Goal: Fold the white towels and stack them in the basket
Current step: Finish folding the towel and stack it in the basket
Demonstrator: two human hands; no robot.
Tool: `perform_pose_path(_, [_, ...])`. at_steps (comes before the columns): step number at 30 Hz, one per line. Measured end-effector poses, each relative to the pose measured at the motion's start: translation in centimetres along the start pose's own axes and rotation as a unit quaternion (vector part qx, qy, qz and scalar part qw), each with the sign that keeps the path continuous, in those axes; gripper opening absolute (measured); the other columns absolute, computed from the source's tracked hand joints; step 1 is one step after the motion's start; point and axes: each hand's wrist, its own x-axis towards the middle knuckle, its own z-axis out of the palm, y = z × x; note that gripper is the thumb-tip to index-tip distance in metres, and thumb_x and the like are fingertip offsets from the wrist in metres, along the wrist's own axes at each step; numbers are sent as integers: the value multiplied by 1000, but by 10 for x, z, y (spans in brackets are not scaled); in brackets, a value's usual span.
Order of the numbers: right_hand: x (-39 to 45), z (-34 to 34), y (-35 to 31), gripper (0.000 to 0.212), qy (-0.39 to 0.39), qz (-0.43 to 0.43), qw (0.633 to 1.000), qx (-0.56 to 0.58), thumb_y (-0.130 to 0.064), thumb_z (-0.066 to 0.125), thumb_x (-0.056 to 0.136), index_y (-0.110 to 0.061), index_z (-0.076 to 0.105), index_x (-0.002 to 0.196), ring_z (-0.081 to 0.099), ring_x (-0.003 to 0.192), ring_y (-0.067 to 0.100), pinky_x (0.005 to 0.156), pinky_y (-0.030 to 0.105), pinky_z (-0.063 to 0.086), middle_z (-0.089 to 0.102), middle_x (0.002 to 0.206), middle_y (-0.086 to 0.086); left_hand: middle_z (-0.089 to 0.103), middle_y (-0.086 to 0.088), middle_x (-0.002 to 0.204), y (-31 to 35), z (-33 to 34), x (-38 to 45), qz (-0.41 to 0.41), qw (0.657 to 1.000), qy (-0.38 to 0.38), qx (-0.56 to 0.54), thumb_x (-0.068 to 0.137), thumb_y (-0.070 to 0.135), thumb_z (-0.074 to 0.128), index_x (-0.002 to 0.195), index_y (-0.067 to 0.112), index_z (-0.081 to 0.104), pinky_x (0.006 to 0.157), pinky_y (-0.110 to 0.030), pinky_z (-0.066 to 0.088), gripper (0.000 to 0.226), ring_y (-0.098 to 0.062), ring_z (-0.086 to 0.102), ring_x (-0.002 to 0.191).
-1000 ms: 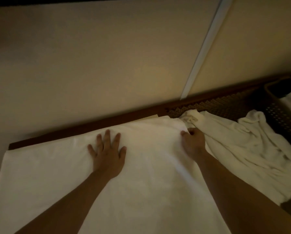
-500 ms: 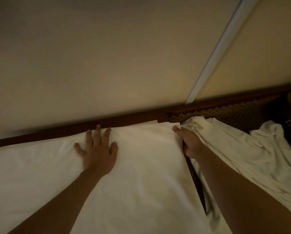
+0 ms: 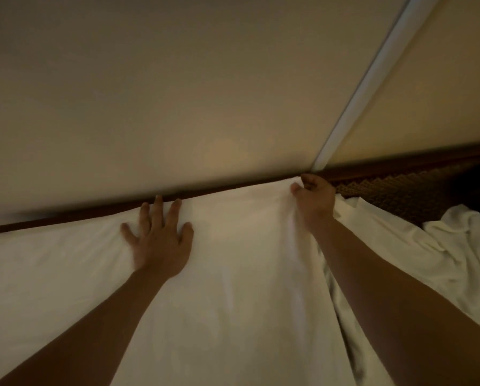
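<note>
Your left hand (image 3: 160, 240) presses flat, fingers spread, on the spread white towel (image 3: 233, 274). Your right hand (image 3: 314, 201) pinches its far corner at the wall (image 3: 177, 93). Crumpled towels (image 3: 428, 260) lie just right.

The surface that carries everything is dark, with a woven pattern (image 3: 394, 190) which shows only at the far right, and a dark wooden edge (image 3: 93, 213) runs along its far side against the wall. A large white towel (image 3: 233, 274) lies spread flat on it and covers most of it. Just beside this towel, on the right, crumpled white towels (image 3: 442, 254) lie in a loose heap
</note>
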Motion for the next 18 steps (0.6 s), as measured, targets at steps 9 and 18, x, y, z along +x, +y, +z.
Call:
perform_pose_path(9, [-39, 41, -26, 51, 70, -163, 911, -372, -29, 61, 90, -18, 49, 138, 35, 139, 36, 105, 58, 30, 39, 153, 10, 13, 9, 168, -34, -21, -13, 106, 983, 61, -138, 95, 58, 24, 152, 38, 36, 122, -59, -4, 62, -17, 3, 156])
perform_pose_path(18, [-130, 91, 11, 70, -173, -249, 797, -522, -64, 15, 99, -34, 1, 161, -12, 155, 31, 120, 63, -5, -9, 169, -1, -14, 13, 168, -186, -21, -21, -49, 998, 0, 26, 88, 79, 4, 157, 49, -5, 117, -67, 1, 76, -19, -8, 156])
